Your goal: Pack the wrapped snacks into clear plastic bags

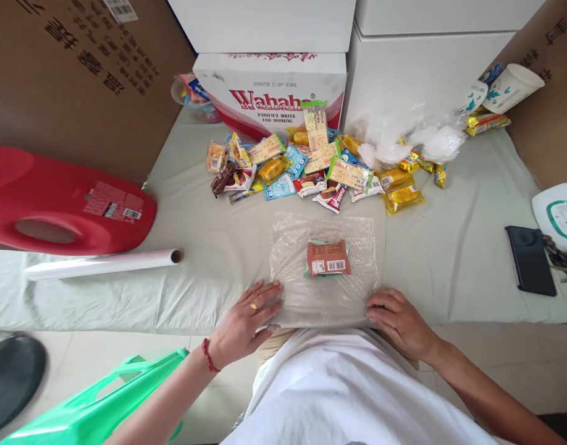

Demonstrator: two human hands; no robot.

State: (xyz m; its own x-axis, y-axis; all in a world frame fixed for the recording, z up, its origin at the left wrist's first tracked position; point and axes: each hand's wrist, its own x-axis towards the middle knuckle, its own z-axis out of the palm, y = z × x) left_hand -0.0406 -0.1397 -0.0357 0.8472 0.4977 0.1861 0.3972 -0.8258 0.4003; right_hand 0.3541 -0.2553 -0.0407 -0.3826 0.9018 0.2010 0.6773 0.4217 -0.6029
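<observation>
Rectangular brown packet (330, 258) stacked on green packet (348, 249), both set on crinkled clear film (323, 303). Film's left edge touched by flat-spread left hand (246, 322); right hand (400, 322) curled at right edge, grip can't be told.

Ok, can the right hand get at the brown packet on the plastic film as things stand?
Probably yes: the right hand sits at the near right corner of the plastic film, only bare film separates it from the brown packet, and nothing seems to cover the packet.

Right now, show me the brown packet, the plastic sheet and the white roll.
Brown packet (329, 256): head view, printed face.
Plastic sheet (327, 301): head view, bare near part.
White roll (105, 265): head view, mid-length.
</observation>
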